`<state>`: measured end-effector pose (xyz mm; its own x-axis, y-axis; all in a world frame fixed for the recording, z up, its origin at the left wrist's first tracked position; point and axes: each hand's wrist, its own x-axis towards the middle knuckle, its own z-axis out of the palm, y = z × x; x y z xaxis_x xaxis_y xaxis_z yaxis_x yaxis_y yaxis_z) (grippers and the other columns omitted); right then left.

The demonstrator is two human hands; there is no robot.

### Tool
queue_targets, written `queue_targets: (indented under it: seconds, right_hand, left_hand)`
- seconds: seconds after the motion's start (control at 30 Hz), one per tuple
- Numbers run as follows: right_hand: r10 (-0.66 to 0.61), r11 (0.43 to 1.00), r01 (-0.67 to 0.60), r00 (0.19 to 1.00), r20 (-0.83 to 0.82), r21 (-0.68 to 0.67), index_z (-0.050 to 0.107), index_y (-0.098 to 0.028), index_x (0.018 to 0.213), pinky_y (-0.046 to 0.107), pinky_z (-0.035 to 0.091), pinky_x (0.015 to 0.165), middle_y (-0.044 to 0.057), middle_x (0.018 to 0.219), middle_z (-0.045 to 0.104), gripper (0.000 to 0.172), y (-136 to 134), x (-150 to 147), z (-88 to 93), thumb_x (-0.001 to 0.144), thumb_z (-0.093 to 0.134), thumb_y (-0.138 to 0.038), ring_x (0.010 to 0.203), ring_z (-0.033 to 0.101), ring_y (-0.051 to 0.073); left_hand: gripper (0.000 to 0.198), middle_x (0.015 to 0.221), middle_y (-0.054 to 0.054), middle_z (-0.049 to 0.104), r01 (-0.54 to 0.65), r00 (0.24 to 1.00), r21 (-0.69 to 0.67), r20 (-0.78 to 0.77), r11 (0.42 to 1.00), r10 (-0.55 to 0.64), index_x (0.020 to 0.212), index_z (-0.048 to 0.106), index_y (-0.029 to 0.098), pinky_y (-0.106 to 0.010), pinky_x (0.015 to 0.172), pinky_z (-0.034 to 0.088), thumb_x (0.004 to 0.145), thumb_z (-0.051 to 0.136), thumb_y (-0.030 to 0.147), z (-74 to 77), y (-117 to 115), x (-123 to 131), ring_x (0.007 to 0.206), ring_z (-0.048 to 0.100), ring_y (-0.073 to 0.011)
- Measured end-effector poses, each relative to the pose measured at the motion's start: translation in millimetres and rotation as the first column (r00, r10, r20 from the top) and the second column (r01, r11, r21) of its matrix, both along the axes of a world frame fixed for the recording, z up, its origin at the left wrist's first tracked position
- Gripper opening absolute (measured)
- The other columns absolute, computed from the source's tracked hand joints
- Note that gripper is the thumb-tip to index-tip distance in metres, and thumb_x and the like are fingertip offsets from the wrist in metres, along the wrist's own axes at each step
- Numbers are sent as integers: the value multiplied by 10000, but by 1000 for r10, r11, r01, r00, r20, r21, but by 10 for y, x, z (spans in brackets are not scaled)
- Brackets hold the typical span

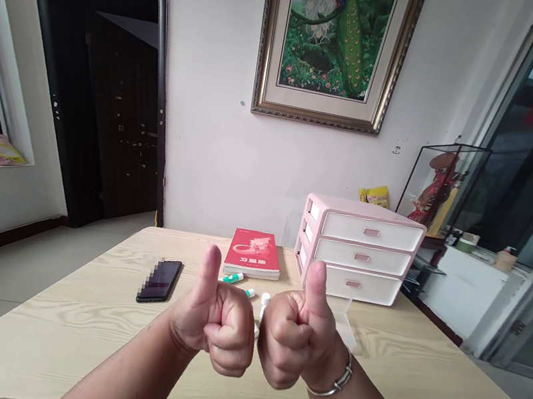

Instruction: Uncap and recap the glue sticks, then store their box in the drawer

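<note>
Two fists, left hand [214, 327], right hand [295, 344], white bottle [264, 300] just behind

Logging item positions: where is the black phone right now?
In the head view the black phone lies flat on the wooden table, left of the left hand and the red book.

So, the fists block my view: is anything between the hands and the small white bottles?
Nothing visible. The left hand and right hand, fists with thumbs up, are just in front of the bottles; the fists hide some of the table there.
</note>
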<state>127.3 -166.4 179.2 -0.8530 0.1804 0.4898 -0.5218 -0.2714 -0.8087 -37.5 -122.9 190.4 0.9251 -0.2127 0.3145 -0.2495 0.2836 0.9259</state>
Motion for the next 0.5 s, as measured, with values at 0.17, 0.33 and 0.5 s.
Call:
queue_targets:
  seconds: [0.17,0.33,0.5]
  right_hand:
    - [-395,898,425,893,218,-116,303,-222,517,195,185,353,-83,392,235,739,408,223,-330,762,161,-905,342,158,50]
    - [-864,98,925,-104,492,367,432,-205,653,208,229,447,-81,504,379,496,788,463,-916,831,546,-653,434,279,69]
    - [-757,-57,484,-592,278,873,542,-213,772,261,310,575,-7,698,605,329,707,497,-1348,844,554,-534,659,527,158]
  left_hand:
    - [832,383,42,197,-283,951,-6,-135,959,279,382,256,232,-243,362,109,578,-65,974,-322,470,96,335,134,-64]
    - [559,540,44,377,-803,283,559,51,207,958,606,463,193,-227,487,278,852,458,696,-965,937,175,489,346,-98]
    - [148,968,-59,611,-530,205,794,459,-297,864,930,653,203,-291,757,424,843,560,278,-1537,1001,204,878,583,-196]
